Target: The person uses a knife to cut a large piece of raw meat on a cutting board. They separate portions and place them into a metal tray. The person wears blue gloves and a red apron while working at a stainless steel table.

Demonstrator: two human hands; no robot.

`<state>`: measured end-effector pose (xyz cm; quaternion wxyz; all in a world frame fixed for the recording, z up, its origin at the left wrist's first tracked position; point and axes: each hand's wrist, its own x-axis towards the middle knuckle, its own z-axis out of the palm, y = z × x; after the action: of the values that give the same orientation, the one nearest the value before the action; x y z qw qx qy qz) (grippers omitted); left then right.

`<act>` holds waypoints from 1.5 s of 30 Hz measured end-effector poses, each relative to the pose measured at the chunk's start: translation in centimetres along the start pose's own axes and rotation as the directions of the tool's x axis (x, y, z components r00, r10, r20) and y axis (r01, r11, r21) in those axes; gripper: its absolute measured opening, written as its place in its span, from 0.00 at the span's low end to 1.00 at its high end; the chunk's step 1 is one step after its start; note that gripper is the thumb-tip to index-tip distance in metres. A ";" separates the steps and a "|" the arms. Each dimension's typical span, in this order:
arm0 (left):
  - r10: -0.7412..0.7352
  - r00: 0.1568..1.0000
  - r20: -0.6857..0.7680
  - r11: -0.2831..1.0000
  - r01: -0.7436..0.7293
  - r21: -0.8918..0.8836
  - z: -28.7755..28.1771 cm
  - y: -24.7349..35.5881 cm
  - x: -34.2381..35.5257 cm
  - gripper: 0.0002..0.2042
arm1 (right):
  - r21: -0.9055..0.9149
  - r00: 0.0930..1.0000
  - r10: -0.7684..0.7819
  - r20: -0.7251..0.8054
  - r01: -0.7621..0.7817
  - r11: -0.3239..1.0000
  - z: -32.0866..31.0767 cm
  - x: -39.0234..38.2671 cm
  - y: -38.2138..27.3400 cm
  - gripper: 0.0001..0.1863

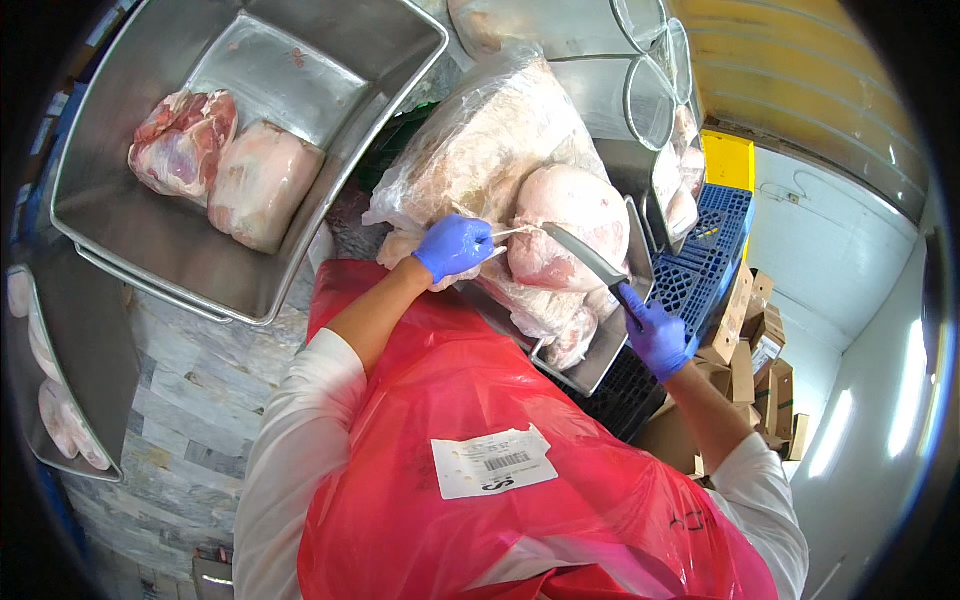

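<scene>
My left hand (pixel 455 248), in a blue glove, is closed on a thin pale strip (pixel 508 233) stretched taut toward a large pale cut of raw meat (pixel 568 205). What the strip is made of cannot be made out. In my blue-gloved right hand (pixel 655 335) is a knife (pixel 588 256), its blade lying against the meat's near face with the tip by the strip. Under and behind the cut lies clear plastic wrap (pixel 480 130) with more pale meat inside. A metal tray (pixel 600 365) holds this pile in front of my red plastic apron (pixel 430 400).
At left stands a deep metal bin (pixel 350 180) holding two pieces of meat (pixel 225 170). Another metal container (pixel 90 380) with meat is at the far left. More metal tubs (pixel 600 90), a blue plastic pallet (pixel 715 235) and cardboard boxes (pixel 745 365) are at right.
</scene>
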<state>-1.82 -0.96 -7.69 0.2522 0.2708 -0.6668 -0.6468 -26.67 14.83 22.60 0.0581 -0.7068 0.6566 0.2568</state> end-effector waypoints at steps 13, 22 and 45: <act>0.123 0.992 -0.035 0.992 -0.123 -0.007 0.1 -0.9 -0.4 0.13 | -0.229 0.820 -0.200 0.537 0.370 0.900 -16.1 24.7 -9.4 0.07; 0.065 0.995 -0.073 0.994 -0.071 -0.080 0.5 -0.9 -0.3 0.14 | -0.160 0.468 0.012 0.884 0.278 0.947 -14.7 42.7 -9.7 0.14; -0.276 0.948 -0.159 0.914 0.208 -0.349 0.8 -2.3 1.7 0.12 | 0.345 0.870 0.206 0.448 -0.381 0.858 -10.1 11.1 6.4 0.17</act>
<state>-3.55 -1.58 -10.08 0.2785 0.3711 -0.4817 -0.7435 -29.85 -0.19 28.07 0.3005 -0.4994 0.7727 0.2515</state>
